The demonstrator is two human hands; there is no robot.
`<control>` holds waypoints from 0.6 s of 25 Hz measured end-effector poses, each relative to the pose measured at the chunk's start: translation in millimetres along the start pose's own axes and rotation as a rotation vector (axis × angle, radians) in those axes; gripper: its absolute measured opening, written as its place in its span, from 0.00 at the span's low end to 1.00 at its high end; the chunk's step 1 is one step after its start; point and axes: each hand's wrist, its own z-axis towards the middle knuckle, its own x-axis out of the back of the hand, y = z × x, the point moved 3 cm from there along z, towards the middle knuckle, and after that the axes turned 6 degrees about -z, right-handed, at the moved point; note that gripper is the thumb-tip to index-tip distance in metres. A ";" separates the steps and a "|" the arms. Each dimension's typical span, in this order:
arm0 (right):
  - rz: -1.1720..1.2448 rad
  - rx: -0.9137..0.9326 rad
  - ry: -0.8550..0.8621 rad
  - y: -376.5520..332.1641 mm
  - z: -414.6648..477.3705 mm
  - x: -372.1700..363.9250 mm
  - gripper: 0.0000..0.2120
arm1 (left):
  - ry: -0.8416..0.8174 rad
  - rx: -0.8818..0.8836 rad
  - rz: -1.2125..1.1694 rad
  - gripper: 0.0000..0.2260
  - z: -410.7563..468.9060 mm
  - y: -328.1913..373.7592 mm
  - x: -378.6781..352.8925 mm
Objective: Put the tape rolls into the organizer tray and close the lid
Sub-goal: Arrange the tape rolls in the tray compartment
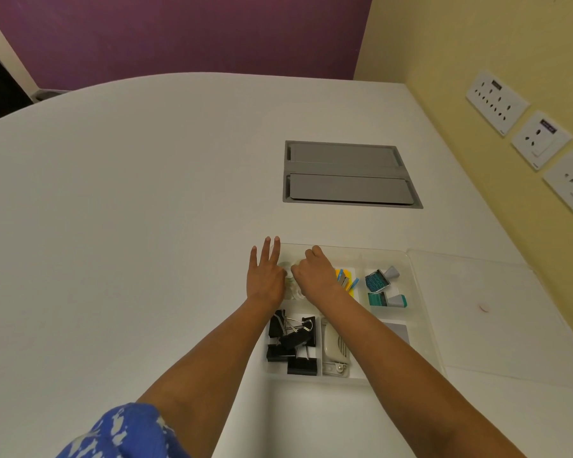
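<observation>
A clear organizer tray [422, 312] sits on the white table, and its clear lid [497, 302] lies open flat to the right. Whitish tape rolls [296, 293] lie in the tray's far-left compartment, mostly hidden by my hands. My left hand [266, 279] is at the tray's left edge with three fingers stretched out; its thumb and forefinger pinch a tape roll [284, 265]. My right hand [313, 272] is curled over the same compartment, its fingers closed around a roll beneath it.
Other compartments hold black binder clips [293, 342], a beige stapler [334, 348], teal stamps [382, 287] and yellow and blue tabs [344, 280]. A grey cable hatch [348, 175] is set into the table beyond. Wall sockets [497, 102] are on the yellow wall at right.
</observation>
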 end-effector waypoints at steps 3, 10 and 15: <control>-0.019 -0.018 -0.033 -2.1 1.5 0.9 0.12 | 0.003 -0.001 0.002 0.14 0.1 0.3 -0.1; 0.037 -0.029 -0.029 0.8 -0.8 -3.9 0.16 | 0.003 -0.003 -0.008 0.12 0.5 0.8 0.3; 0.199 -0.063 0.035 9.5 -1.9 -5.8 0.15 | 0.000 -0.007 -0.001 0.12 0.4 0.1 0.4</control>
